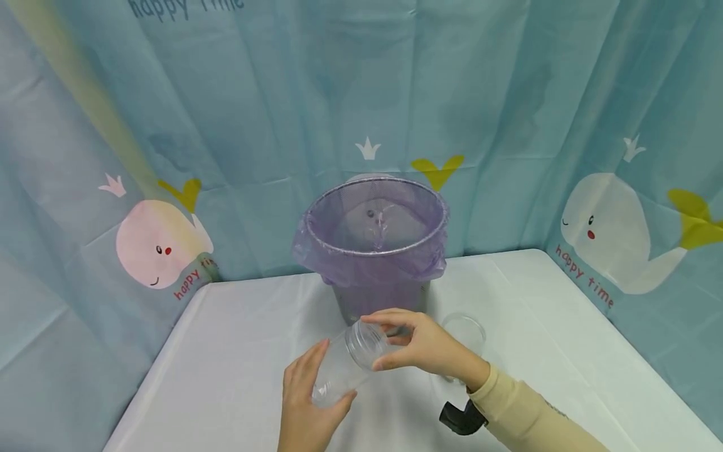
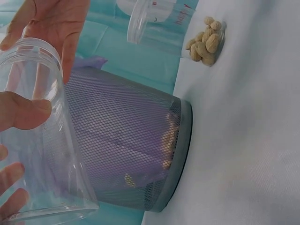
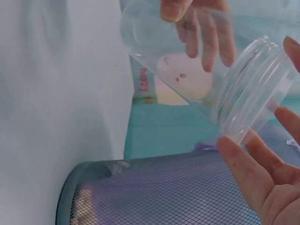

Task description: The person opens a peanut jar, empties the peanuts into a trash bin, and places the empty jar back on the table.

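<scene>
A clear plastic jar (image 1: 339,370) is tilted above the table, its mouth up and to the right. My left hand (image 1: 307,392) grips its body, fingers on one side and thumb on the other. At the threaded mouth, my right hand (image 1: 423,345) holds the rim between thumb and fingers, also visible in the right wrist view. No contents show inside the jar. Whether a clear lid sits on the mouth, I cannot tell. A second clear jar (image 2: 161,28) stands on the table beyond my right forearm, with several peanuts (image 2: 206,42) at its bottom.
Just behind my hands stands a mesh bin (image 1: 378,301) lined with a purple bag (image 1: 367,267); tan pieces (image 2: 168,140) show through its lower mesh. White cloth covers the table (image 1: 226,370). A printed blue curtain (image 1: 282,113) hangs behind. A black strap (image 1: 462,419) is near my right wrist.
</scene>
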The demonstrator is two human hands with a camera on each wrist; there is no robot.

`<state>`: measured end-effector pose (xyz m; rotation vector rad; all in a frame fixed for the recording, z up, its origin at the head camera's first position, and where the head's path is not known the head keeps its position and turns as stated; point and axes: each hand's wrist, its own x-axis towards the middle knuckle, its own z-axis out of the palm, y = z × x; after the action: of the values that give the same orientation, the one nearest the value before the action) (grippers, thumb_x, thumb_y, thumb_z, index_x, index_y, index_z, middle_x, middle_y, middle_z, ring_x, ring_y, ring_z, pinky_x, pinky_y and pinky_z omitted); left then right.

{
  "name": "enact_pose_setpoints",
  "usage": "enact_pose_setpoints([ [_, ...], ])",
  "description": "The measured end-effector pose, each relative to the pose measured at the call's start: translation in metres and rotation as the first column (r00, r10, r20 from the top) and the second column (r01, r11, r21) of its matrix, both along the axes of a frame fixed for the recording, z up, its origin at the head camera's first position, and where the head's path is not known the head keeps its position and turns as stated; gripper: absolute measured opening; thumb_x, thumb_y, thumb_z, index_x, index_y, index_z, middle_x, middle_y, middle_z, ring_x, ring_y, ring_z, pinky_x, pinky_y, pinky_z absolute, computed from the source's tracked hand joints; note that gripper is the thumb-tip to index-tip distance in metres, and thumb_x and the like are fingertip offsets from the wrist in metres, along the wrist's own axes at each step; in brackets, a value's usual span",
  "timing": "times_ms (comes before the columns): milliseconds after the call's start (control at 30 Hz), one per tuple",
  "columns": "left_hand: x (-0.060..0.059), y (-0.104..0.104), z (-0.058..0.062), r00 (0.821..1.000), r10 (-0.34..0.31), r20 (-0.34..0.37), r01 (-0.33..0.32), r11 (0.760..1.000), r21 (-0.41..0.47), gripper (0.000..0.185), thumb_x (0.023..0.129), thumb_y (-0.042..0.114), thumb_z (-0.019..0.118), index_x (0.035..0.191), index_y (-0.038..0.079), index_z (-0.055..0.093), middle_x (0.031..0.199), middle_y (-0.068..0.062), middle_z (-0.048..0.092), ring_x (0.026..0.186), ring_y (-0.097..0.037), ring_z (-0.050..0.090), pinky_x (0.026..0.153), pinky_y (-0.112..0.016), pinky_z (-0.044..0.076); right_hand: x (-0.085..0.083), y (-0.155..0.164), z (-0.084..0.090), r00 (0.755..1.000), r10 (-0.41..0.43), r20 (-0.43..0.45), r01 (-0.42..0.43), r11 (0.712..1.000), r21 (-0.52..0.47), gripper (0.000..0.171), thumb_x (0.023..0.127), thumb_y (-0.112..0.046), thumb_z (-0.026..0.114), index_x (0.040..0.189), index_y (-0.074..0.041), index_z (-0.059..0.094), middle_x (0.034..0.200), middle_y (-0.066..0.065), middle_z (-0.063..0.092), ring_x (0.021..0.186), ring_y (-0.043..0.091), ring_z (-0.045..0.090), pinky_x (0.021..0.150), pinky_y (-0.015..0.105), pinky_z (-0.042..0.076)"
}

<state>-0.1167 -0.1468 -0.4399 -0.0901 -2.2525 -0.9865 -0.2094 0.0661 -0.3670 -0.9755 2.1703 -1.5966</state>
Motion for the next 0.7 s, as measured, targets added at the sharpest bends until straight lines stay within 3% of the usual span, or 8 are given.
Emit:
enact_pose_setpoints([
  [167,-0.0019,-0.0014,-0.0009,1.0,-0.01,-0.008,0.01,1.0,-0.029,0.105,0.049,0.0,0.096,0.142,0.021,0.055,0.137,-0.002,0.06,0.118,-0.003,0.041,0.083,-0.048,0.054,0.0003,0.0002,-0.0015,1.0,-0.007,-0.014,0.007,1.0,0.003,0.062,0.081,-0.026,0.084,0.138,-0.018,0.06,0.144,0.009,0.054,0.118,0.026,0.055,0.103,0.045,0.054],
  [500,-0.0023,-0.0036,0.0005,0.998,-0.022,-0.052,0.017,0.995,-0.1,0.106,0.048,0.003,0.097,0.144,0.021,0.053,0.138,-0.003,0.059,0.12,-0.005,0.041,0.083,-0.041,0.055,0.0006,0.0009,-0.0024,0.999,-0.006,-0.033,0.006,1.0,0.005,0.062,0.081,-0.027,0.083,0.138,-0.019,0.06,0.145,0.009,0.053,0.118,0.027,0.055,0.102,0.042,0.055],
  [700,-0.0026,-0.0032,0.0005,0.999,-0.024,-0.034,0.021,0.997,-0.078,0.106,0.049,0.003,0.097,0.144,0.023,0.053,0.139,-0.002,0.059,0.121,-0.005,0.041,0.084,-0.043,0.054,0.001,-0.0004,-0.0027,1.0,-0.008,-0.029,0.008,1.0,-0.002,0.062,0.081,-0.025,0.084,0.138,-0.018,0.06,0.144,0.009,0.054,0.117,0.027,0.055,0.102,0.047,0.054],
])
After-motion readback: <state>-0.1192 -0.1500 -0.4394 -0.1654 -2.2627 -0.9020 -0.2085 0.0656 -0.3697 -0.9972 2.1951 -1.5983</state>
